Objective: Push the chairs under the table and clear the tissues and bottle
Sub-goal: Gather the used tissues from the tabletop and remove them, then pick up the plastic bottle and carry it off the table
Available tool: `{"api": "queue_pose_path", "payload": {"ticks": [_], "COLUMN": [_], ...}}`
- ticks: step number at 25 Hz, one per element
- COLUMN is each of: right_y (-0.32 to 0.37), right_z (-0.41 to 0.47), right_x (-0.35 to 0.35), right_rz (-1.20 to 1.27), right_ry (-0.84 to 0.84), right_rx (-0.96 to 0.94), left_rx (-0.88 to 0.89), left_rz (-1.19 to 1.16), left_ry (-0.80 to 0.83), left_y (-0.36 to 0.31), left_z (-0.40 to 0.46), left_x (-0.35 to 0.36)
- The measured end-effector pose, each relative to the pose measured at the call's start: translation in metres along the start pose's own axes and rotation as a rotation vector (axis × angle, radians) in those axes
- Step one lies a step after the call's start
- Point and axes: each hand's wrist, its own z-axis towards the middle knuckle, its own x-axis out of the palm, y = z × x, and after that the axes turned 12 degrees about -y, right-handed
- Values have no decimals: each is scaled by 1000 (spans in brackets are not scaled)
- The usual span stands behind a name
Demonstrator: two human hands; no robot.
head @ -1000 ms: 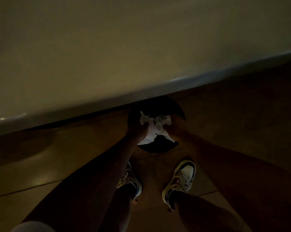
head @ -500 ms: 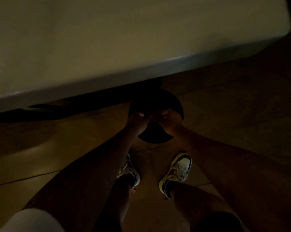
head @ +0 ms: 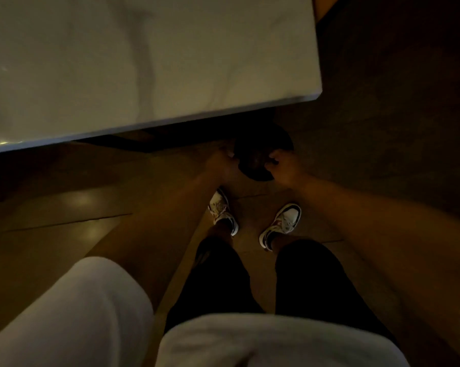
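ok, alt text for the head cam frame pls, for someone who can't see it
Dim downward view: a person's left hand and right hand reach down to either side of a dark round bin on the floor, at the edge of a pale marble-look table. Below are white sneakers, dark shorts and a white shirt. Whether the hands hold anything is too dark to tell.

One camera only, worn on the person's head, looking steeply down along the body to the floor (head: 64, 221). The worktop (head: 117, 75) fills the upper left, close below the lens (its corner at upper right). Sleeves, legs and shoes (head: 284, 221) crowd the lower frame, dim throughout.
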Motion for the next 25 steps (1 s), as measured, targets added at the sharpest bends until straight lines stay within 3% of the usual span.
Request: {"api": "queue_pose_path", "payload": {"ticks": [5, 12, 20, 25], "right_y": [61, 146, 279, 377], "right_z": [-60, -93, -87, -43], "right_x": [-63, -114, -131, -113], "right_rz": [-44, -149, -127, -151], "right_ry": [-18, 4, -60, -120], "right_rx": [-105, -320, -511, -548], "left_rx": [135, 2, -68, -53], "left_rz": [-35, -320, -452, -468], "left_ry": [-35, -184, -388, -408], "left_y": [-16, -13, -13, 0], "left_z": [-68, -101, -70, -3], "left_x": [-68, -133, -247, -333]}}
